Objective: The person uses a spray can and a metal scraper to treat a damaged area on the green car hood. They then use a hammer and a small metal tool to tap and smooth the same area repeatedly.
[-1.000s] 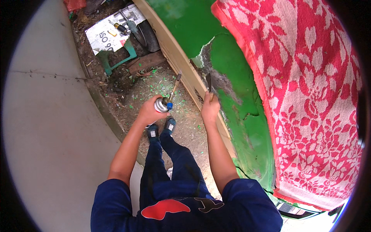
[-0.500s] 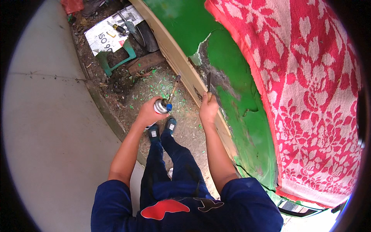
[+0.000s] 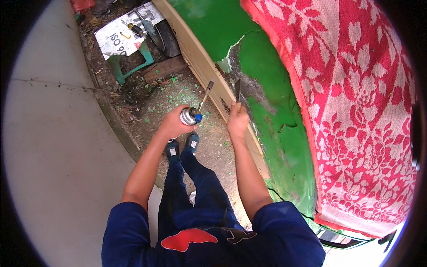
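Note:
My left hand [image 3: 175, 123] is wrapped round the canister of a gas torch [image 3: 188, 116], which has a blue knob at its head. Its brass tube and dark nozzle point away from me, close to the beige lower side of a green car panel [image 3: 271, 60]; no flame can be made out. In my right hand [image 3: 238, 121] is a scraper [image 3: 239, 91], gripped by its handle, with the flat blade pointing away. The blade is over the panel's edge, beside a grey patch [image 3: 254, 91] where the green paint is gone; whether it touches I cannot tell.
A red and pink leaf-patterned cloth [image 3: 338, 89] covers the right of the car. To the left rises a pale wall [image 3: 49, 133]. Green paint flakes litter the ground, and a wheel [image 3: 167, 39], screwdriver [image 3: 134, 29] and white sign plate [image 3: 109, 42] lie beyond.
The torch has moved a little to the right and away from me, its nozzle nearer the panel. The scraper blade has turned slightly and shows more of its flat side.

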`<state>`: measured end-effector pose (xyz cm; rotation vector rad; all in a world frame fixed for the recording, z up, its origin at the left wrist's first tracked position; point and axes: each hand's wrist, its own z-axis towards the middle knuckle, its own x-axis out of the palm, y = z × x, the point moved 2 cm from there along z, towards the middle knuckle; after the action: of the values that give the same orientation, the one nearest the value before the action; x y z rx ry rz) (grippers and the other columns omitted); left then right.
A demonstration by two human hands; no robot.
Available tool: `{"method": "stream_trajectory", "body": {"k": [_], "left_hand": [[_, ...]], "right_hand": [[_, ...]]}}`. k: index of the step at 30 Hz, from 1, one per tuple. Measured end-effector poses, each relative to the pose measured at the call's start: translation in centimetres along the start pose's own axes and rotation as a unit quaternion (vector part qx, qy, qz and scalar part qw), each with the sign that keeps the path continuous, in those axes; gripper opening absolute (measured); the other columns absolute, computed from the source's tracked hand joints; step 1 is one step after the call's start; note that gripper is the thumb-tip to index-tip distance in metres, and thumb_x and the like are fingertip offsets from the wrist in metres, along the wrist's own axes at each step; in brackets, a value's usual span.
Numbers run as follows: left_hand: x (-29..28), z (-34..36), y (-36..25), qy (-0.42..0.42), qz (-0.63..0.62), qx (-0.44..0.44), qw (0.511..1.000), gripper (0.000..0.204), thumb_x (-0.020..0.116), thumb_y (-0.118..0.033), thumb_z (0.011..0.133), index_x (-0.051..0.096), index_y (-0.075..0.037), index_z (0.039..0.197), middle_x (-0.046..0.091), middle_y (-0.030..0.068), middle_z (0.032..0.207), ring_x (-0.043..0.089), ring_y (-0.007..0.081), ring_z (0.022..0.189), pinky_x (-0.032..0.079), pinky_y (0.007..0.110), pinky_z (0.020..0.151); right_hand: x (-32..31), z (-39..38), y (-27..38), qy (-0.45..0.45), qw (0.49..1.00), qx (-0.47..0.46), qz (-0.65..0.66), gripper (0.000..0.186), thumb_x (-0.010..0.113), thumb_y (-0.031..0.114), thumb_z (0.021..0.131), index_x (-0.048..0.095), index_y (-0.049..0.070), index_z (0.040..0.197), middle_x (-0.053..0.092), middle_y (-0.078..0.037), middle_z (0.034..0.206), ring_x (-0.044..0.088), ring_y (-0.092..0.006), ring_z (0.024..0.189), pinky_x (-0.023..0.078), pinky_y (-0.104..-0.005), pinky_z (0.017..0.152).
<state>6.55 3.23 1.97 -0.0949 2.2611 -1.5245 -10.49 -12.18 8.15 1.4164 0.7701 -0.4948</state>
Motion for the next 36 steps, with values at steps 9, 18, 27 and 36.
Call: {"method": "stream_trajectory", "body": {"k": [9, 18, 27, 36], "left_hand": [[-0.6, -0.7, 1.6, -0.041, -0.002, 0.011, 0.999, 0.076, 0.089, -0.031, 0.059, 0.058, -0.002, 0.122, 0.069, 0.0192, 0.106, 0.069, 0.0314, 0.099, 0.052, 0.038, 0.088], [-0.9, -1.1, 2.3, -0.031, -0.007, -0.004, 0.999, 0.077, 0.088, -0.030, 0.059, 0.058, -0.002, 0.124, 0.069, 0.0176, 0.109, 0.068, 0.0302, 0.100, 0.052, 0.038, 0.089], [0.0, -1.4, 3.9, -0.042, -0.010, 0.011, 0.999, 0.077, 0.090, -0.027, 0.059, 0.057, -0.001, 0.124, 0.067, 0.0173, 0.109, 0.067, 0.0273, 0.100, 0.051, 0.037, 0.089], [-0.3, -4.9, 1.5, -0.044, -0.020, -0.019, 0.999, 0.078, 0.089, -0.035, 0.059, 0.058, -0.002, 0.123, 0.068, 0.0186, 0.109, 0.068, 0.0305, 0.101, 0.052, 0.038, 0.089]], "right_hand": [[2.3, -0.2, -2.1, -0.005, 1.000, 0.019, -0.014, 0.034, 0.058, 0.027, 0.097, 0.062, -0.007, 0.095, 0.063, -0.031, 0.077, 0.064, -0.0472, 0.074, 0.048, -0.0493, 0.065], [4.3, 1.2, -8.8, 0.071, 0.960, 0.125, 0.242, 0.037, 0.058, 0.032, 0.100, 0.059, -0.003, 0.088, 0.054, -0.008, 0.061, 0.053, -0.0181, 0.055, 0.043, -0.0366, 0.053], [3.0, 0.1, -5.5, 0.043, 0.982, 0.023, 0.183, 0.033, 0.057, 0.028, 0.101, 0.056, 0.000, 0.083, 0.051, -0.003, 0.061, 0.046, -0.0130, 0.056, 0.040, -0.0334, 0.053], [-1.6, -2.4, -6.5, 0.123, 0.966, 0.075, 0.215, 0.034, 0.058, 0.033, 0.100, 0.056, 0.003, 0.083, 0.051, 0.001, 0.064, 0.046, -0.0094, 0.058, 0.040, -0.0296, 0.053]]}}
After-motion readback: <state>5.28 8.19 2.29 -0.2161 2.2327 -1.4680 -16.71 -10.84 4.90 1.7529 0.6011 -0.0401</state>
